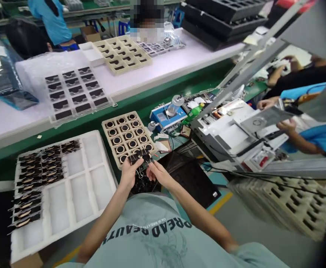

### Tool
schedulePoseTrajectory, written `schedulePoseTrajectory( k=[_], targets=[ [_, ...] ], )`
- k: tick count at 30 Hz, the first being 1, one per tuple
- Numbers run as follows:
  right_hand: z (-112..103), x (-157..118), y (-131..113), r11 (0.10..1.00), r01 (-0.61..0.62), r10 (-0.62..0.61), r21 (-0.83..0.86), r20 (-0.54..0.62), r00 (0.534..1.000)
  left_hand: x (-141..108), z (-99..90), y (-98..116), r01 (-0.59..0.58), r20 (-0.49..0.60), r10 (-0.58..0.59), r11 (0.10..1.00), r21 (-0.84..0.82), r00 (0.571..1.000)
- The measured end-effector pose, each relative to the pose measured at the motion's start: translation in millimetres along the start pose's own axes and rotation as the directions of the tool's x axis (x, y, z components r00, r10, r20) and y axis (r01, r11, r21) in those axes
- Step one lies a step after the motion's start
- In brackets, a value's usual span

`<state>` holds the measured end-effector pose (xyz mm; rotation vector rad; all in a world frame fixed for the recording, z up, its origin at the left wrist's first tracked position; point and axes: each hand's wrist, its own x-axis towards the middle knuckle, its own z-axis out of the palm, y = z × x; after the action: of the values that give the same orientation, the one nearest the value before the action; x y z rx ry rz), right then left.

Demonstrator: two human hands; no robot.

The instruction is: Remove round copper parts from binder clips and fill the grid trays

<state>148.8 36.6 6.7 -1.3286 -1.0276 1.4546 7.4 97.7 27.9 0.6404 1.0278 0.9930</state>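
Near the middle of the view, my left hand point(129, 172) and my right hand point(158, 173) are closed on a black part point(143, 157) that has several metal binder clips on it. The wire handles of the clips stick out above and below it. Just behind the hands lies a beige tray point(123, 129) with round, dark-centred pieces in its pockets. To the left, a white foam tray point(103, 160) holds rows of clipped black parts point(51, 163) in its left compartments; they look like the one I hold.
On the white shelf point(168, 70) lie a clear tray point(75, 89) and a beige tray point(123, 54) of black parts. A blue device point(165, 120) and green bottle point(194, 113) stand beyond my right hand. People work further off.
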Motion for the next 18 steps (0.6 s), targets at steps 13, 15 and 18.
schedulePoseTrajectory(
  k=[13, 15, 18],
  targets=[
    [-12.8, -37.3, 11.7, 0.996, -0.094, 0.094, -0.008, 0.071, 0.993, -18.7, 15.5, -15.2, 0.036, -0.052, -0.032, 0.997, 0.061, 0.998],
    [-15.1, -41.3, 17.0, 0.991, -0.079, 0.069, 0.106, 0.093, 0.993, -19.1, 18.7, -15.6, 0.05, -0.072, -0.046, 0.997, 0.051, 0.996],
    [-18.5, -43.8, 22.4, 0.973, -0.101, 0.076, 0.207, 0.127, 0.989, -21.5, 27.6, -20.5, 0.077, -0.055, -0.073, 0.995, 0.066, 0.996]
  ],
)
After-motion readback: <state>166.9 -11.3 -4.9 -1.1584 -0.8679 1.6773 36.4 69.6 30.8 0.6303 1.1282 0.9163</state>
